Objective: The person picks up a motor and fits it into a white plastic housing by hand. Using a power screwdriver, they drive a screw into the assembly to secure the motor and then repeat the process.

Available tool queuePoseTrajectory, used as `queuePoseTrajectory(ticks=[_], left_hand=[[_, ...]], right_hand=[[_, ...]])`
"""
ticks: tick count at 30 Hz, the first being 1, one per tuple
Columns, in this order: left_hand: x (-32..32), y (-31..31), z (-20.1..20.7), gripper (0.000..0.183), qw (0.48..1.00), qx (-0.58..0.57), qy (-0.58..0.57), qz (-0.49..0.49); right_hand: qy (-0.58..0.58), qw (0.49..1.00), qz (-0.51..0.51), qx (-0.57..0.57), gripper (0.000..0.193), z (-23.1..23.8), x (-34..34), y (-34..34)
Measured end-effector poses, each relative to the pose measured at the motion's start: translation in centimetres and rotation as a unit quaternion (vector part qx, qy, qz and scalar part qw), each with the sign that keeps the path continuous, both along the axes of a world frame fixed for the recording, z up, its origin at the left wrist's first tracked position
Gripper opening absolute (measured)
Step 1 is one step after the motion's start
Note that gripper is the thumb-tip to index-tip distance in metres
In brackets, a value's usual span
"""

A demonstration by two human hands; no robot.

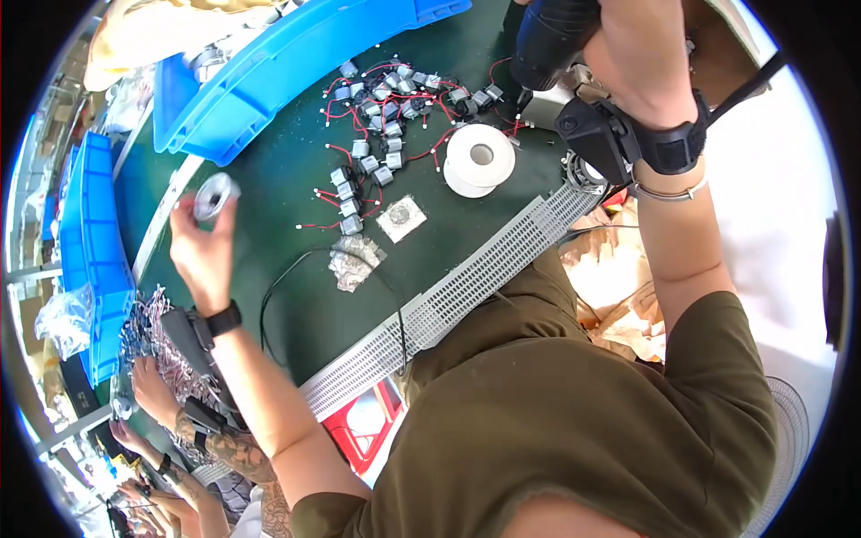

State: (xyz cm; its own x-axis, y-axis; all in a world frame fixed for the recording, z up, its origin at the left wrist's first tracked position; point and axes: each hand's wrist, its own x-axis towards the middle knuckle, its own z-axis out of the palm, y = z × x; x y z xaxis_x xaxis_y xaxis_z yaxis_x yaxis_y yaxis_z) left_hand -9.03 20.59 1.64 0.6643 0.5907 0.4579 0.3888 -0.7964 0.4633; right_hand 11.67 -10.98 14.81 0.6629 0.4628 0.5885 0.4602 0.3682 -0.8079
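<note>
My left hand (202, 255) is raised over the left side of the green bench. Its thumb and fingers pinch a small round silver-grey part (215, 197) with a hole in the middle. At the top right, my right hand (632, 63) is wrapped round a thick black tool (554, 40), pointing down like an electric screwdriver; the picture's edge cuts off part of the hand. Below that tool stands a white spool (480, 160). Many small grey motors (392, 127) with red leads lie across the middle of the bench.
Blue bins (287, 76) (99, 251) stand at the far left and left. A perforated grey strip (448, 309) runs along the bench's near edge. Crumpled foil (356, 262), a white square pad (401, 219) and a black cable (305, 255) lie nearby. Co-workers' hands (154, 390) work at lower left.
</note>
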Motion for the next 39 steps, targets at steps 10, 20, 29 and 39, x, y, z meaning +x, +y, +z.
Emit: queuePoseTrajectory(ticks=[10,20,29,39], left_hand=[[-0.1,-7.3,1.5,0.035,0.974,0.208,0.039,-0.086],[1.7,-9.3,2.3,0.011,0.956,-0.123,0.088,-0.252],[4.7,-10.2,7.2,0.011,0.913,-0.187,-0.009,-0.362],[11.6,-2.9,11.3,0.023,0.981,0.033,-0.108,-0.160]], right_hand=[[0.017,0.998,-0.052,-0.028,0.013,-2.2,2.3,0.0],[-0.235,0.949,-0.178,-0.114,0.036,-6.8,-2.8,-0.8],[-0.122,0.929,0.172,-0.305,0.031,-10.3,-5.4,5.3],[0.147,0.945,0.219,-0.196,0.026,-9.6,-3.6,3.4]])
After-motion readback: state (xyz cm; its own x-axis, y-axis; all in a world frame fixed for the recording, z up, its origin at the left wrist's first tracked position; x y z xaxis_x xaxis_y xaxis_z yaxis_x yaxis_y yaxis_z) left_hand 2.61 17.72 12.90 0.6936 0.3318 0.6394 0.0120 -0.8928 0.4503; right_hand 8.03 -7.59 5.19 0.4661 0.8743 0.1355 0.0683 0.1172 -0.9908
